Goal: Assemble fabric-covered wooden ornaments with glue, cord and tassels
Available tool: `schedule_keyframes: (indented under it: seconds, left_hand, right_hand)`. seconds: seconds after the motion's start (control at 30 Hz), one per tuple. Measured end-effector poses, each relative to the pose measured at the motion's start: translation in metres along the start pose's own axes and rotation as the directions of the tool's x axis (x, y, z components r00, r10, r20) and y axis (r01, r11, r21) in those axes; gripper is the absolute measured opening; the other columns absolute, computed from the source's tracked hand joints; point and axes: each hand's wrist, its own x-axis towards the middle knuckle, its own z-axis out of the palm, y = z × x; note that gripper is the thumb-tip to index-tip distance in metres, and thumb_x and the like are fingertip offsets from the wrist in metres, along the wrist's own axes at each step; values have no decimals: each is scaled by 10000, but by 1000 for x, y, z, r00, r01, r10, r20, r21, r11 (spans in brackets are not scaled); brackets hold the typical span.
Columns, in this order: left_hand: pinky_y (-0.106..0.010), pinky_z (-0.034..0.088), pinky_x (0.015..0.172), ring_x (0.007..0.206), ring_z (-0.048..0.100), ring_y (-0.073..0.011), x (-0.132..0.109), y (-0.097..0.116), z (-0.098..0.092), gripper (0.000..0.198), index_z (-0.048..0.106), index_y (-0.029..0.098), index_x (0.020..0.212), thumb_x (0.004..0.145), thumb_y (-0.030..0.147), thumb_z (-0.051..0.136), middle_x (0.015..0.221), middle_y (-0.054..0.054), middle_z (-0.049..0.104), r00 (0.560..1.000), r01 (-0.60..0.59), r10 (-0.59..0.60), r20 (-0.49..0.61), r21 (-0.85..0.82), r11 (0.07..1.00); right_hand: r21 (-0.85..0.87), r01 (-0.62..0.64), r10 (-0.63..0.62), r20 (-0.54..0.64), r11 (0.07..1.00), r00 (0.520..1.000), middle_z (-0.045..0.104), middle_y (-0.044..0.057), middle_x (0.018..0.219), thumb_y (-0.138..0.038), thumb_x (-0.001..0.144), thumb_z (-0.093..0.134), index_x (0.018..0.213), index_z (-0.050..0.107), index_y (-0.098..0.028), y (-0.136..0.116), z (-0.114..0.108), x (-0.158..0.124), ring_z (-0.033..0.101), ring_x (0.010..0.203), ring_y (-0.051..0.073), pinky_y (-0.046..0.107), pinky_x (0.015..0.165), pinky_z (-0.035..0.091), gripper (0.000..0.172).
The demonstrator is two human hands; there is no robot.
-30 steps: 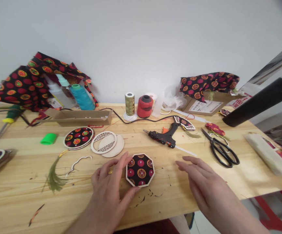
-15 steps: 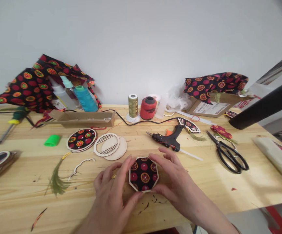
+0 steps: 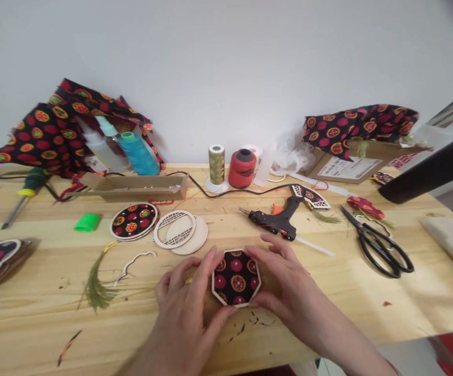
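An octagonal piece (image 3: 236,278) with a pale wooden rim and dark patterned fabric with small shiny dots is held between both hands, low over the wooden table. My left hand (image 3: 190,303) grips its left side, index finger at the upper left corner and thumb at the bottom edge. On the other side, my right hand (image 3: 289,287) has its index finger at the upper right corner and its thumb at the lower right. Dark fabric scraps (image 3: 242,329) lie just in front. What is beneath the octagon is hidden.
Behind the hands lie a glue gun (image 3: 275,222), wooden ovals (image 3: 187,235) and a round fabric piece (image 3: 134,221). Scissors (image 3: 383,248) rest to the right, a green tassel (image 3: 99,282) to the left. Thread spools (image 3: 242,168) and a cardboard tray (image 3: 136,188) stand near the wall.
The view has shifted slightly, so most things appear a little farther right. Both hands keep their hold on the octagonal piece.
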Motion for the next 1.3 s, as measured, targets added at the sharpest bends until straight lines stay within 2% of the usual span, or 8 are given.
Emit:
schedule_keyframes:
  seconds: [0.23,0.43,0.53,0.7,0.87,0.97,1.17,1.3]
  left_hand:
    - [-460,265,1000,1218,442,-307,2,-2,-3,836,140,281,1498,837,322,649,1329,-54,611,1000,-15,14,25,25,1000]
    - [-426,256,972,1189,426,-298,10,-5,-7,954,99,266,1499,777,310,721,1278,-11,651,997,-56,54,55,21,998]
    - [-425,254,966,1176,417,-303,13,-6,-9,1019,116,274,1485,714,306,782,1256,0,663,997,-42,42,59,-3,999]
    - [-430,233,987,1195,387,-297,15,-3,-10,1050,94,305,1466,696,286,808,1278,10,649,996,-2,5,88,-34,999]
    - [-433,218,1013,1230,366,-290,13,-3,-12,1050,83,328,1465,704,287,806,1313,18,624,993,16,-7,116,-71,997]
    - [-433,215,1030,1251,363,-283,10,-5,-12,1041,82,332,1468,714,299,800,1347,10,595,991,20,-9,134,-85,996]
    - [-443,248,1037,1262,365,-290,7,-6,-10,935,160,332,1460,747,301,764,1385,-8,563,998,35,-28,62,-118,992]
    - [-454,262,1035,1265,366,-292,8,-2,-11,857,173,326,1460,795,301,712,1364,-9,583,997,6,2,73,-113,994]
  right_hand:
    - [-30,26,-26,18,999,1000,585,63,1305,-186,848,674,1393,350,-295,-1,-2,3,363,1382,252,495,1135,349,644]
    - [-8,21,-20,15,1000,1000,593,37,1298,-161,823,699,1352,382,-292,0,-1,3,332,1391,249,480,1156,323,631]
    - [6,10,-10,23,1000,1000,574,28,1323,-140,821,691,1361,382,-310,2,0,1,316,1397,243,478,1150,333,645]
    - [10,-45,45,29,999,999,506,55,1401,-165,838,669,1395,365,-301,4,2,-4,262,1414,243,474,1115,384,649]
    - [8,-22,22,14,1000,1000,528,65,1366,-185,863,631,1375,403,-291,4,3,-4,288,1397,256,498,1107,387,570]
    - [8,-36,36,15,999,999,528,65,1361,-192,859,640,1379,403,-293,3,4,-5,287,1397,253,489,1104,394,580]
    - [29,-59,58,22,998,998,509,66,1375,-158,835,656,1387,403,-299,1,3,-6,276,1406,253,492,1116,375,623]
    - [46,-60,59,17,997,998,533,62,1351,-153,834,654,1374,426,-291,0,3,-5,285,1402,257,496,1116,374,602]
